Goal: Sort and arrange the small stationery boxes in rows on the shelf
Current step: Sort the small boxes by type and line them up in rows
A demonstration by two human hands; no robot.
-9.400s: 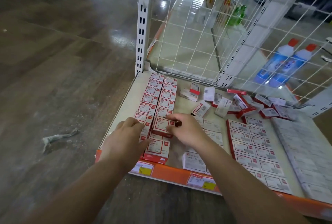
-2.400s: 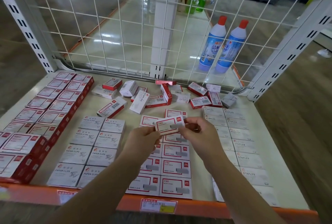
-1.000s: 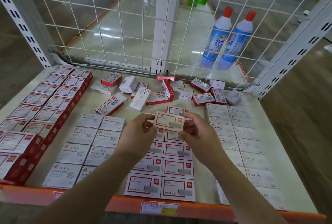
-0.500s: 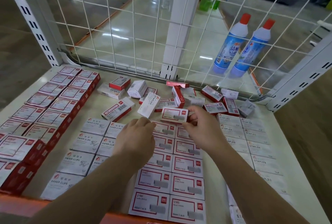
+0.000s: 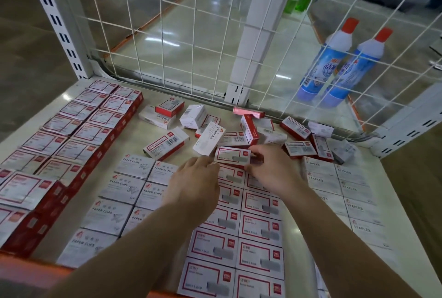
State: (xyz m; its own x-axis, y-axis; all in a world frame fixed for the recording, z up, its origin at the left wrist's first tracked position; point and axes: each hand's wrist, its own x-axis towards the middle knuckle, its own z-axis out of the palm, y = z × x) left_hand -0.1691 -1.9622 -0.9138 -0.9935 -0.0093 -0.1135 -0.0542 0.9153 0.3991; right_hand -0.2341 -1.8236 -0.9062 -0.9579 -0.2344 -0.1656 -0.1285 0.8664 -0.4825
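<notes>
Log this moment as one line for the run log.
right hand holds red-bordered box | left hand touches it | far end of row | loose boxes unsorted

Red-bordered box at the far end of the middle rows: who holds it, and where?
Both hands: right hand grips the red-bordered box at its right end, left hand touches its left end.

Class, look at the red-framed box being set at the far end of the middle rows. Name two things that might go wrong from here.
1. The red-framed box, held between the left hand and right hand, sits close to the tilted STAPLES box; pushing it further could knock that box into the loose pile.
2. It may land crooked against the red-framed rows, spoiling their alignment.
</notes>
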